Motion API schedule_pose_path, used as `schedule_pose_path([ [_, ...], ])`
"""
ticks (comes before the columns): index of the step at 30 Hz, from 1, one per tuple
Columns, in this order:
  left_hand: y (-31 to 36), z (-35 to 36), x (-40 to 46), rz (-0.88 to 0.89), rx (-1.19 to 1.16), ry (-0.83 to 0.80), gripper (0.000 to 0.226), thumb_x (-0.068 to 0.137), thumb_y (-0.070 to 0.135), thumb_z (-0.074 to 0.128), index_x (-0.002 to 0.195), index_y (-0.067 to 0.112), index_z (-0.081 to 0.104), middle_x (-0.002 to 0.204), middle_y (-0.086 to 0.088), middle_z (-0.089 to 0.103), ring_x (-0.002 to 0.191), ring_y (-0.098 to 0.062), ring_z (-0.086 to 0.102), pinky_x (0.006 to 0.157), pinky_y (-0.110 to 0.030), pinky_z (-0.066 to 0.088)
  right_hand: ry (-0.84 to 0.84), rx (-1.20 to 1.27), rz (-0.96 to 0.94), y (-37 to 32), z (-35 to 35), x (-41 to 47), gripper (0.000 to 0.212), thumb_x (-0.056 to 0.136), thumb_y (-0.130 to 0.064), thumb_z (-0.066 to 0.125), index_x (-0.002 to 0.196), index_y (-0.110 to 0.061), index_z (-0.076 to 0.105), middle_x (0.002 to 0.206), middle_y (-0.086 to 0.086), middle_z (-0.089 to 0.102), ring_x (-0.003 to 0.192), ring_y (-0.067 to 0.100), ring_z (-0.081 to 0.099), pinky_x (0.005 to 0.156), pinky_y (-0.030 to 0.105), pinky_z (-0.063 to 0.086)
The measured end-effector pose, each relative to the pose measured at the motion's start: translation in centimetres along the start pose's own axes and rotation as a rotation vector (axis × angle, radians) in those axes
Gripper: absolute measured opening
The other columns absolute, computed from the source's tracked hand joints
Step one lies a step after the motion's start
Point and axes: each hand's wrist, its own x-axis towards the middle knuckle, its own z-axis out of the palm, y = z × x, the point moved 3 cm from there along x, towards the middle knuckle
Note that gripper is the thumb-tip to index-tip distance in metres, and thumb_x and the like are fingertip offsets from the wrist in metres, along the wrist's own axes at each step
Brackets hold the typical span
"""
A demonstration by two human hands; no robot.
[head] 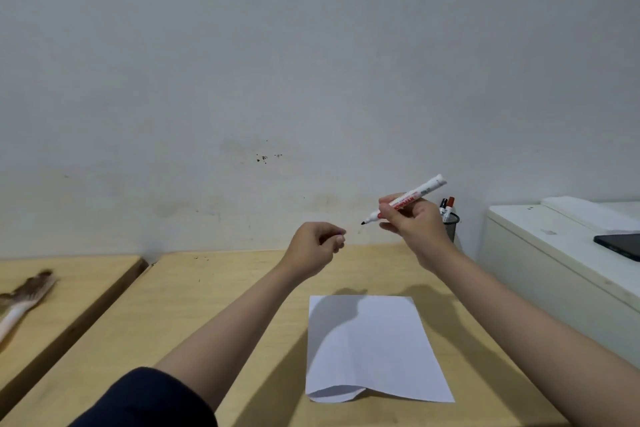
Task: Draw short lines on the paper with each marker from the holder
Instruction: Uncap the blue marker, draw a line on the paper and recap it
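Note:
My right hand (414, 229) holds a white marker (412, 198) with red lettering, raised above the table's far edge. The marker is uncapped, and its dark tip points left and down toward my left hand (317, 248). My left hand hovers a short gap away with its fingers pinched together, and no object shows between them. A white sheet of paper (374, 350) lies flat on the wooden table (207, 305) below both hands, its near-left corner curled. A black mesh holder (452, 224) behind my right hand holds two markers (447, 207), one black-capped and one red-capped.
A white cabinet (540, 263) stands at the right with a dark phone (620, 244) and white papers on top. A second wooden table at the left carries a blurred brush-like object (24, 298). The grey wall rises right behind the table.

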Motion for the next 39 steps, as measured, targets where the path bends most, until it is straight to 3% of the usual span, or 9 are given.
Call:
schedule_pose_path([
  [4, -3.8, -0.7, 1.7, -0.077, 0.080, 0.035, 0.031, 0.085, -0.004, 0.054, 0.111, 0.007, 0.067, 0.079, 0.006, 0.058, 0.074, -0.005, 0.054, 0.059, 0.002, 0.041, 0.040, -0.056, 0.070, 2.4, -0.4, 1.0, 0.008, 0.087, -0.012, 0.063, 0.088, -0.020, 0.066, 0.079, 0.003, 0.067, 0.074, 0.011, 0.065, 0.061, 0.023, 0.056],
  [7, -6.9, -0.3, 2.6, -0.203, 0.090, 0.000, 0.036, 0.078, 0.000, 0.065, 0.113, 0.007, 0.064, 0.083, -0.002, 0.063, 0.076, -0.013, 0.059, 0.058, -0.007, 0.044, 0.056, -0.055, 0.159, 5.0, -0.1, 1.1, 0.005, 0.087, -0.015, 0.064, 0.086, -0.020, 0.066, 0.080, 0.003, 0.068, 0.070, 0.011, 0.065, 0.059, 0.023, 0.055],
  [15, -13.4, 2.2, 2.6, -0.350, 0.138, -0.074, 0.023, 0.068, -0.006, 0.066, 0.074, 0.016, 0.063, 0.075, 0.000, 0.064, 0.071, -0.016, 0.061, 0.063, -0.020, 0.049, 0.031, -0.052, 0.271, 9.8, 1.1, 1.3, 0.002, 0.085, -0.015, 0.067, 0.086, -0.015, 0.067, 0.078, 0.006, 0.068, 0.064, 0.009, 0.064, 0.059, 0.026, 0.054],
  [18, -14.7, 2.4, 2.5, -0.380, 0.078, -0.076, 0.023, 0.072, -0.008, 0.064, 0.083, 0.012, 0.065, 0.079, -0.004, 0.068, 0.070, -0.015, 0.063, 0.065, -0.022, 0.053, 0.015, -0.036, 0.296, 11.0, 1.8, 1.2, 0.001, 0.084, -0.015, 0.068, 0.084, -0.015, 0.067, 0.077, 0.006, 0.069, 0.061, 0.009, 0.064, 0.060, 0.027, 0.053],
  [21, -15.2, 2.0, 2.5, -0.389, 0.019, -0.061, 0.036, 0.074, -0.010, 0.062, 0.108, 0.003, 0.061, 0.079, -0.004, 0.062, 0.075, -0.021, 0.061, 0.078, -0.033, 0.056, 0.028, -0.013, 0.315, 11.8, 2.6, 1.0, 0.004, 0.082, -0.015, 0.070, 0.080, -0.014, 0.067, 0.074, 0.006, 0.069, 0.055, 0.009, 0.063, 0.056, 0.025, 0.054],
  [24, -15.2, 1.4, 1.8, -0.424, -0.107, -0.048, 0.043, 0.078, -0.009, 0.061, 0.119, 0.000, 0.053, 0.092, -0.009, 0.061, 0.083, -0.023, 0.063, 0.077, -0.030, 0.057, 0.066, 0.041, 0.342, 12.2, 3.4, 0.8, 0.013, 0.081, -0.011, 0.071, 0.071, -0.010, 0.062, 0.068, 0.009, 0.067, 0.050, 0.011, 0.060, 0.051, 0.024, 0.055],
  [27, -14.3, 0.4, -0.1, -0.384, -0.089, 0.004, 0.033, 0.078, 0.008, 0.070, 0.110, 0.011, 0.061, 0.098, -0.006, 0.065, 0.080, -0.012, 0.063, 0.070, -0.019, 0.051, 0.110, 0.143, 0.389, 12.5, 4.2, 0.6, 0.023, 0.081, -0.005, 0.068, 0.067, -0.009, 0.051, 0.062, 0.009, 0.060, 0.050, 0.015, 0.058, 0.050, 0.028, 0.056],
  [31, -13.2, 0.0, -3.6, -0.303, -0.014, -0.059, 0.018, 0.070, 0.021, 0.077, 0.086, 0.019, 0.070, 0.087, 0.001, 0.070, 0.068, -0.001, 0.061, 0.061, -0.010, 0.046, 0.112, 0.169, 0.473, 13.0, 6.0, 0.1, 0.017, 0.084, -0.009, 0.064, 0.072, -0.007, 0.052, 0.063, 0.008, 0.060, 0.052, 0.016, 0.060, 0.055, 0.032, 0.058],
  [39, -13.9, 0.2, -5.0, -0.123, 0.191, -0.099, 0.009, 0.066, 0.031, 0.078, 0.073, 0.028, 0.072, 0.085, 0.006, 0.063, 0.083, -0.008, 0.061, 0.078, -0.027, 0.051, 0.100, 0.013, 0.563, 15.5, 9.2, -1.9, 0.029, 0.074, -0.022, 0.077, 0.069, -0.011, 0.051, 0.063, 0.012, 0.070, 0.047, 0.019, 0.063, 0.054, 0.034, 0.056],
])
